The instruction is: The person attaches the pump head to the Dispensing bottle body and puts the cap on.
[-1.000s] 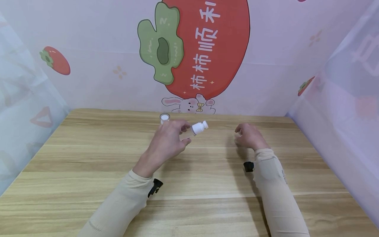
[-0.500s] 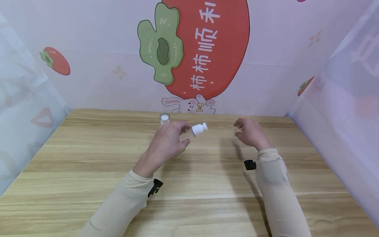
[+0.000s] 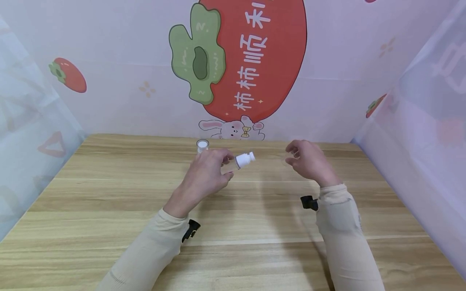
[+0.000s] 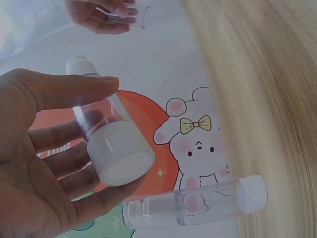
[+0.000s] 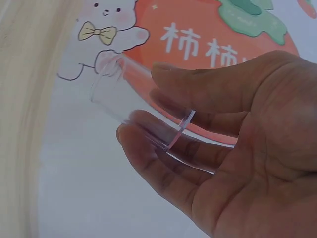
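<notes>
My left hand [image 3: 205, 176] grips a small clear pump bottle [image 4: 121, 153] with a white base, thumb on one side and fingers on the other. In the head view the bottle's white pump top [image 3: 244, 159] points right and slightly up. My right hand [image 3: 309, 161] pinches a clear cap [image 5: 136, 99], a see-through tube, between thumb and fingers. In the head view the cap is faint, just left of the right fingers. The two hands are apart, above the table. Beyond the left hand stands a second clear bottle [image 4: 208, 204] with its cap on, upright on the table.
The wooden table [image 3: 233, 250] runs back to a pale printed backdrop [image 3: 127, 101] with a large red persimmon. More printed cloth [image 3: 433, 133] hangs at the sides. Black straps [image 3: 309, 203] sit at both wrists.
The right hand has risen slightly toward the back with the clear cap, its forearm shifting a little right. The left hand and its bottle stay almost still.
</notes>
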`<state>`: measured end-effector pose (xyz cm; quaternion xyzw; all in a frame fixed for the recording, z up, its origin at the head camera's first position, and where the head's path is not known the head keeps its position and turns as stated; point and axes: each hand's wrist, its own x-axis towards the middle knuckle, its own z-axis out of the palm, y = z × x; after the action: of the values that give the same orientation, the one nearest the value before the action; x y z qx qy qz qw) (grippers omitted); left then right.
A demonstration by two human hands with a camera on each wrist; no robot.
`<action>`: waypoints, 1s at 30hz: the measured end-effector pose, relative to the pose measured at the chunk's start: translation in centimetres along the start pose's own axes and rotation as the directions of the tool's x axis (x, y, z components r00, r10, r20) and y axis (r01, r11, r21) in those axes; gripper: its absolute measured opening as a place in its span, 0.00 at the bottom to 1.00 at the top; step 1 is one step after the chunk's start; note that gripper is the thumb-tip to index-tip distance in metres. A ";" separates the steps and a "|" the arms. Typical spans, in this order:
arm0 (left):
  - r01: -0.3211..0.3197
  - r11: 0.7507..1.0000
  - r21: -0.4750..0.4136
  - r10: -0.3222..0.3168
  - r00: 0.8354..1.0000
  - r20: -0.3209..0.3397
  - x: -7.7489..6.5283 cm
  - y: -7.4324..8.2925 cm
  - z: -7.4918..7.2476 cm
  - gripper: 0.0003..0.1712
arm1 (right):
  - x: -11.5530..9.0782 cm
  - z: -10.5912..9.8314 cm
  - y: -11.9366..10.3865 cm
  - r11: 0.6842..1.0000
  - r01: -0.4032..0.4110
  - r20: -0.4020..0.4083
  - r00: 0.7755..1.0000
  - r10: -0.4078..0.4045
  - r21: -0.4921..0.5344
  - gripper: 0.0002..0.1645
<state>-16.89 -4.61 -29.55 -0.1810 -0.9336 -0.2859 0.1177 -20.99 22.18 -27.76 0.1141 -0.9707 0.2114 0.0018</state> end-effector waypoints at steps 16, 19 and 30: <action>-0.002 1.000 0.002 0.002 1.000 0.000 0.0 0.1 0.1 0.22 | -0.9 -0.6 -1.3 0.988 0.107 -0.026 0.994 -0.105 0.109 0.17; 0.000 1.000 0.004 0.000 1.000 0.000 0.0 0.1 0.0 0.22 | -1.0 -0.6 -1.5 0.979 0.131 -0.024 0.991 -0.128 0.154 0.17; 0.001 1.000 -0.004 -0.001 1.000 -0.002 0.0 0.1 0.1 0.23 | -1.1 -0.7 -1.9 0.925 0.217 -0.031 0.975 -0.218 0.313 0.16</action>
<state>-16.83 -4.48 -29.55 -0.1806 -0.9330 -0.2882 0.1178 -19.53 21.01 -26.35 0.2204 -0.9059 0.3615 0.0048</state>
